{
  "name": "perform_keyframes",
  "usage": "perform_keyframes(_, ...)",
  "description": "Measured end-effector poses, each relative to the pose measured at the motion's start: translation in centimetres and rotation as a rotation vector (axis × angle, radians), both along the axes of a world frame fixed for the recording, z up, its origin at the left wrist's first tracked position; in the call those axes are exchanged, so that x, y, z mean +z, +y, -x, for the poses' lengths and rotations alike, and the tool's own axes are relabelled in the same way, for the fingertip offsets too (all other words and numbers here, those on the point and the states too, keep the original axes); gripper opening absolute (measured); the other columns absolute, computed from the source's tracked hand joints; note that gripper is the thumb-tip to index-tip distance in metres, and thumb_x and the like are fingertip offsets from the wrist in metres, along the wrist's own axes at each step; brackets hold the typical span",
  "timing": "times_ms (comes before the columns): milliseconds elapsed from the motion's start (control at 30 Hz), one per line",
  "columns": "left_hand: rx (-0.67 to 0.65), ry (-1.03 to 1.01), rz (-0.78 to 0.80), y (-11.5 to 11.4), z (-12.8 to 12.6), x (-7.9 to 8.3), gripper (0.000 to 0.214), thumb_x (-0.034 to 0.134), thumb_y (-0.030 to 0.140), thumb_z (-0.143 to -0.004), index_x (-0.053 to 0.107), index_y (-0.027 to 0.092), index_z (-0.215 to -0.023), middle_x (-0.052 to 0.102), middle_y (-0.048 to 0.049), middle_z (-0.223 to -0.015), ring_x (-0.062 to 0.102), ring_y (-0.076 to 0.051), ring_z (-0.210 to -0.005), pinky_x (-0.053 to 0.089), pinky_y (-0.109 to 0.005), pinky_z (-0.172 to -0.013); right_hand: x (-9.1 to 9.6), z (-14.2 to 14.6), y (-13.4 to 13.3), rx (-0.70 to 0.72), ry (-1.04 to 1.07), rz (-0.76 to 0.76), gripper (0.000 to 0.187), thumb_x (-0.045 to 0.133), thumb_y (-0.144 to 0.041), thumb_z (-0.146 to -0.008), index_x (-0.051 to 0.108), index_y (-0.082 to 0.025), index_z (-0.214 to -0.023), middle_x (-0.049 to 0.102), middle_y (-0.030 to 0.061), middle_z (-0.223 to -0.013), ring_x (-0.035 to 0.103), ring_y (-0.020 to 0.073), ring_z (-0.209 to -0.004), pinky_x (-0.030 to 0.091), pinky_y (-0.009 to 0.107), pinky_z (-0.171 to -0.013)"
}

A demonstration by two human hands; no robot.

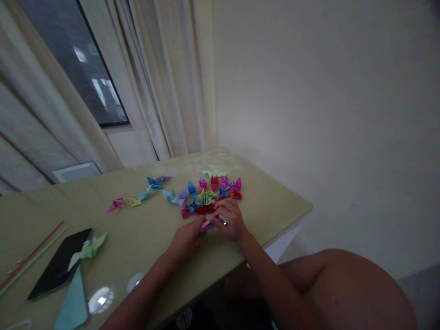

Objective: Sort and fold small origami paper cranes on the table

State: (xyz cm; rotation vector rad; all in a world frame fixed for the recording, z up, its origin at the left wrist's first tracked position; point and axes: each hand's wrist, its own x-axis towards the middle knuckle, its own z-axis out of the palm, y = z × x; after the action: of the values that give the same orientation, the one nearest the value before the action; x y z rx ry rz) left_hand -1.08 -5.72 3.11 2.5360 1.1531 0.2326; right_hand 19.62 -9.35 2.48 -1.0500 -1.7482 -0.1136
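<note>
A small piece of folded pink and bluish paper (206, 225) is pinched between my two hands, just above the near edge of the table. My left hand (186, 237) grips its left end with closed fingers. On the other end, the fingers of my right hand (230, 220) are bent and closed, and a ring shows on one of them. Right behind my hands lies a cluster of colourful folded paper figures (207, 197) in red, pink, blue, purple and green. My right hand covers part of this cluster.
A row of paper figures (144, 195) runs to the left of the cluster. Farther left, a dark phone (57, 268) lies beside thin pink and green strips (34, 252). A pale green paper bird (88, 251) rests partly on the phone, above a teal paper piece (74, 302). A wall (326, 114) stands right.
</note>
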Motion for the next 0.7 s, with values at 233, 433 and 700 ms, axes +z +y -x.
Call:
perform_keyframes(233, -0.052, 0.204, -0.195, 0.3, -0.7, -0.1, 0.04, 0.06, 0.042, -0.1, 0.055, 0.02, -0.134, 0.066, -0.0154, -0.126, 0.069, -0.03, -0.115, 0.058, -0.034, -0.083, 1.1, -0.6, -0.1, -0.111, 0.281, -0.003, 0.041, 0.05, -0.045, -0.107, 0.068, -0.023, -0.077, 0.066, 0.0067, -0.089, 0.062, 0.0245, -0.093, 0.05, 0.042, -0.088)
perform_keyframes(433, -0.149, 0.185, -0.348, -0.4, -1.5, -1.1, 0.051, 0.058, 0.055, -0.1, 0.062, 0.015, -0.132, 0.065, -0.0182, -0.126, 0.067, -0.032, -0.114, 0.057, -0.043, -0.097, 1.1, -0.2, 0.1, -0.057, 0.222, 0.025, 0.034, 0.056, -0.035, -0.105, 0.068, -0.022, -0.076, 0.066, 0.0056, -0.085, 0.061, 0.0232, -0.087, 0.047, 0.04, -0.084)
perform_keyframes(700, 0.214, 0.103, -0.404, 0.8, 4.7, 4.5, 0.046, 0.039, 0.052, -0.107, 0.065, 0.019, -0.126, 0.068, -0.0153, -0.126, 0.065, -0.029, -0.119, 0.052, -0.042, -0.105, 0.6, -0.6, 0.4, -0.066, 0.23, 0.041, 0.032, 0.058, -0.032, -0.104, 0.069, -0.022, -0.075, 0.065, 0.0055, -0.084, 0.061, 0.0233, -0.086, 0.047, 0.039, -0.083)
